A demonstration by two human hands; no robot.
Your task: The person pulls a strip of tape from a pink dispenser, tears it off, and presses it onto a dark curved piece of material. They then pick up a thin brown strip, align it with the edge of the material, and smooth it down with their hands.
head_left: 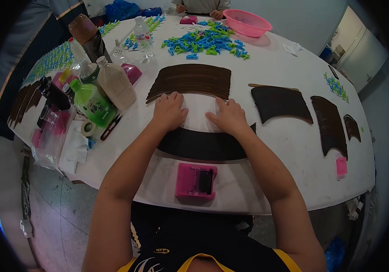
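My left hand (pixel 169 111) and my right hand (pixel 228 116) lie palm down side by side on a white sheet (pixel 199 119) at the middle of the table. That sheet rests on a curved black arc-shaped piece (pixel 203 146) close to me. Just beyond my fingertips sits a fan-shaped row of dark brown slats (pixel 190 80). A pink box with a black insert (pixel 196 182) lies near the table's front edge, between my forearms.
Bottles (pixel 99 93) and a tape roll (pixel 87 128) crowd the left side. Blue and green clips (pixel 205 43) and a pink basket (pixel 247 22) lie at the far end, where another person's hands (pixel 216 13) rest. More dark fan pieces (pixel 281 104) lie to the right.
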